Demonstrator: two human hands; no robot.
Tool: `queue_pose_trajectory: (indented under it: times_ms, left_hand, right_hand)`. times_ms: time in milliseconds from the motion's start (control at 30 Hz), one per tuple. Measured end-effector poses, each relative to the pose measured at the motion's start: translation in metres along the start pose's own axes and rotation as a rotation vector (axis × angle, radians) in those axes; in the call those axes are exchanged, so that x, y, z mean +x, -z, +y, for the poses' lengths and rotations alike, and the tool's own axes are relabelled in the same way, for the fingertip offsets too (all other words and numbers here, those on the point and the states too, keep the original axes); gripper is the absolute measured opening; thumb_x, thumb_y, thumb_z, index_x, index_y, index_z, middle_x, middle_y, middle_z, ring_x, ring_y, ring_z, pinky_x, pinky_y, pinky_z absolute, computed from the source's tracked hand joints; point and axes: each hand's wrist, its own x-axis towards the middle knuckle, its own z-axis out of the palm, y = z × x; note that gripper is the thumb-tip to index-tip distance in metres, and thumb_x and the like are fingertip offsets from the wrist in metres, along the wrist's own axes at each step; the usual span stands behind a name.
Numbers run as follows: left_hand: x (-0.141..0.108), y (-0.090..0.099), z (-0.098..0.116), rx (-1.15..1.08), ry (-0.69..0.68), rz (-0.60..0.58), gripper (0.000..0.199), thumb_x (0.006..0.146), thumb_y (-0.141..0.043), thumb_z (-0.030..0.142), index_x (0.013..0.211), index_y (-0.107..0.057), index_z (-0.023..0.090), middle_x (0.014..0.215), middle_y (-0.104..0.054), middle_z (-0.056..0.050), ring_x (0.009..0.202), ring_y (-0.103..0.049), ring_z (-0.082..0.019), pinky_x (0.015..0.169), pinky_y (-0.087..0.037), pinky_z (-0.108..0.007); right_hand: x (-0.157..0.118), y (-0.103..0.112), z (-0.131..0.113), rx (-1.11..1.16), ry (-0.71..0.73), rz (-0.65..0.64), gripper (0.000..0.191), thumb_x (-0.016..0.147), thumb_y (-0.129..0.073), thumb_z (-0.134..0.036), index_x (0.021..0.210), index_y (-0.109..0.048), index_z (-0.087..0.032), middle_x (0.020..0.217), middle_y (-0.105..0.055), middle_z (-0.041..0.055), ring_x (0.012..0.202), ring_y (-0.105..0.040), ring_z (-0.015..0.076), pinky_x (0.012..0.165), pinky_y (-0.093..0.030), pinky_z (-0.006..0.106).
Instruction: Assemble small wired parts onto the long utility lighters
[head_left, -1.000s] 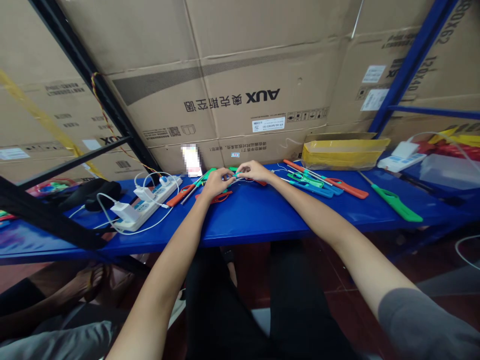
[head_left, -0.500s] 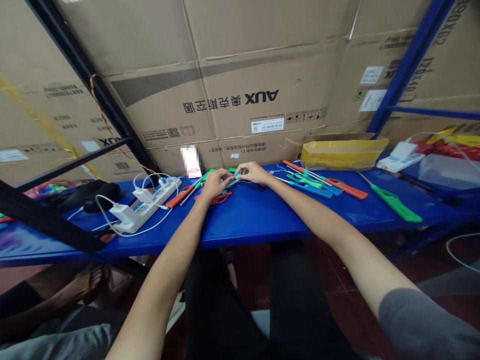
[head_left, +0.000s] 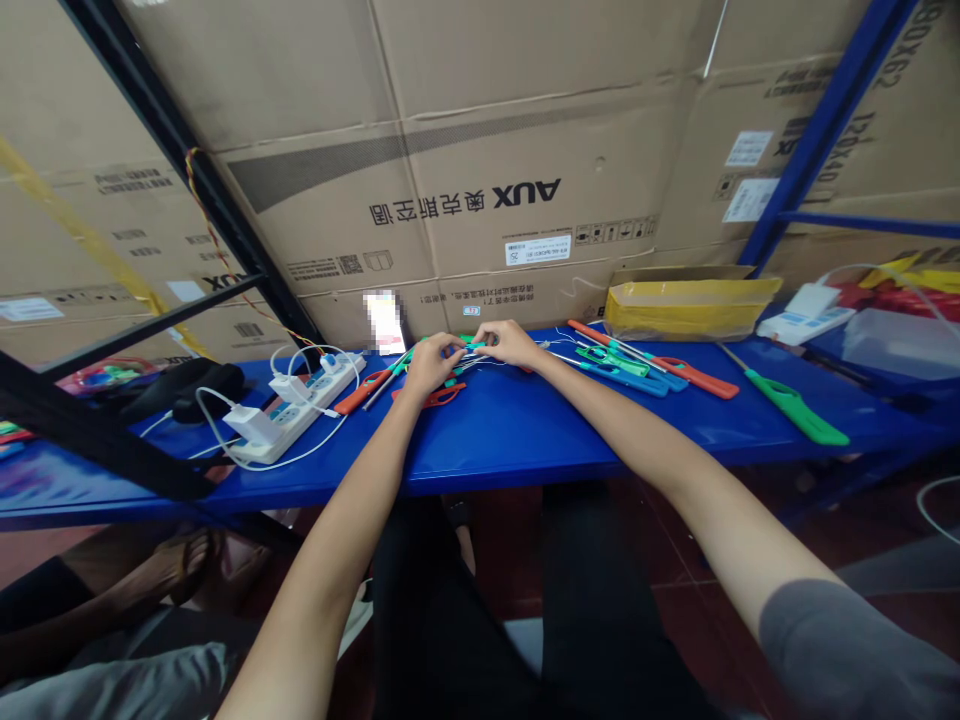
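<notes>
My left hand [head_left: 435, 362] and my right hand [head_left: 508, 343] work close together near the back of the blue table. The right fingertips pinch a small teal-green plastic piece [head_left: 478, 346]. My left thumb and fingers are pinched just beside it; what they hold is too small to make out. Thin pale wires [head_left: 491, 361] lie below the fingers. An orange long-reach lighter handle [head_left: 444, 397] lies under my left hand, partly hidden. Left of it lies another orange lighter [head_left: 361, 391]. To the right is a group of lighters with blue handles [head_left: 634, 378] and orange handles [head_left: 697, 377].
A white power strip [head_left: 300, 410] with plugged chargers stands left. A phone with a blurred screen [head_left: 385, 322] leans on the cardboard box [head_left: 465, 150]. A yellow-taped carton [head_left: 686, 305] sits back right, and a green lighter [head_left: 795, 408] lies further right. Another person's foot [head_left: 187, 560] shows lower left.
The view has shifted slightly. My right fingers and the teal piece have moved a little away from my left fingertips. Both hands stay over the same spot.
</notes>
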Motion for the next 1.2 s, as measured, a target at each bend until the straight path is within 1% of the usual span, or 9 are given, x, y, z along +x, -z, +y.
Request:
queue_pose_trajectory:
  times_ms: [267, 433, 567, 733, 800, 867, 967, 1033, 1200]
  left_hand:
    - [0.000, 0.000, 0.000, 0.000, 0.001, 0.008, 0.010, 0.100, -0.081, 0.030, 0.105, -0.087, 0.023, 0.099, -0.085, -0.007, 0.085, -0.074, -0.024, 0.087, -0.060, -0.036]
    - [-0.001, -0.001, 0.002, -0.018, 0.039, 0.009, 0.013, 0.099, -0.078, 0.035, 0.101, -0.086, 0.024, 0.098, -0.086, -0.006, 0.084, -0.075, -0.024, 0.085, -0.061, -0.037]
    - [-0.001, -0.001, 0.003, -0.050, 0.056, 0.002, 0.016, 0.099, -0.074, 0.034, 0.098, -0.085, 0.023, 0.099, -0.087, -0.007, 0.085, -0.076, -0.025, 0.086, -0.062, -0.037]
    - [0.000, -0.003, 0.003, -0.074, 0.067, 0.004, 0.016, 0.099, -0.075, 0.037, 0.094, -0.082, 0.023, 0.094, -0.086, -0.006, 0.082, -0.075, -0.024, 0.083, -0.063, -0.036]
    - [0.000, -0.002, 0.003, -0.082, 0.069, 0.010, 0.016, 0.099, -0.075, 0.037, 0.093, -0.081, 0.023, 0.093, -0.085, -0.006, 0.082, -0.075, -0.024, 0.083, -0.063, -0.036]
    - [0.000, -0.002, 0.004, -0.085, 0.070, 0.015, 0.014, 0.098, -0.075, 0.035, 0.093, -0.080, 0.023, 0.094, -0.085, -0.006, 0.083, -0.074, -0.023, 0.083, -0.062, -0.036]
    - [0.000, -0.001, 0.005, -0.081, 0.064, 0.014, 0.010, 0.097, -0.073, 0.030, 0.093, -0.079, 0.023, 0.094, -0.084, -0.006, 0.083, -0.074, -0.023, 0.085, -0.061, -0.036]
    - [0.000, -0.001, 0.005, -0.076, 0.058, 0.008, 0.008, 0.096, -0.073, 0.028, 0.093, -0.078, 0.023, 0.094, -0.084, -0.006, 0.083, -0.073, -0.023, 0.085, -0.061, -0.036]
    - [0.000, -0.002, 0.006, -0.059, 0.046, 0.013, 0.007, 0.096, -0.073, 0.027, 0.096, -0.079, 0.023, 0.097, -0.083, -0.006, 0.085, -0.073, -0.023, 0.085, -0.061, -0.036]
  right_hand:
    - [0.000, -0.002, -0.001, 0.005, 0.012, -0.006, 0.014, 0.085, -0.087, -0.028, 0.094, -0.084, -0.019, 0.086, -0.083, 0.0036, 0.080, -0.071, 0.0192, 0.078, -0.051, 0.029]
    - [0.000, -0.001, -0.003, -0.012, 0.018, -0.013, 0.013, 0.085, -0.088, -0.029, 0.094, -0.084, -0.019, 0.087, -0.083, 0.0037, 0.079, -0.070, 0.0195, 0.078, -0.051, 0.029]
    - [0.000, 0.000, -0.003, -0.044, 0.065, -0.022, 0.009, 0.086, -0.086, -0.025, 0.093, -0.082, -0.020, 0.089, -0.083, 0.0042, 0.082, -0.072, 0.0207, 0.081, -0.051, 0.030]
    - [0.000, -0.003, -0.005, -0.084, 0.111, -0.046, 0.007, 0.088, -0.084, -0.020, 0.093, -0.078, -0.022, 0.091, -0.081, 0.0035, 0.082, -0.070, 0.0209, 0.082, -0.052, 0.031]
    - [-0.001, -0.005, -0.006, -0.095, 0.115, -0.051, 0.008, 0.090, -0.082, -0.018, 0.096, -0.077, -0.022, 0.092, -0.080, 0.0029, 0.083, -0.071, 0.0207, 0.083, -0.051, 0.031]
    - [-0.001, -0.006, -0.006, -0.097, 0.105, -0.055, 0.015, 0.091, -0.082, -0.017, 0.104, -0.077, -0.022, 0.093, -0.080, 0.0020, 0.085, -0.071, 0.0206, 0.082, -0.051, 0.030]
    - [-0.001, -0.007, -0.005, -0.089, 0.089, -0.074, 0.028, 0.092, -0.085, -0.021, 0.118, -0.077, -0.023, 0.095, -0.081, 0.0010, 0.085, -0.073, 0.0204, 0.080, -0.050, 0.029]
    - [-0.001, -0.007, -0.003, -0.078, 0.079, -0.078, 0.032, 0.094, -0.085, -0.024, 0.124, -0.076, -0.023, 0.097, -0.082, 0.0010, 0.085, -0.074, 0.0202, 0.079, -0.050, 0.029]
    - [0.001, -0.013, -0.001, -0.030, 0.000, -0.047, 0.033, 0.093, -0.084, -0.020, 0.126, -0.079, -0.020, 0.096, -0.085, 0.0025, 0.083, -0.076, 0.0195, 0.080, -0.054, 0.028]
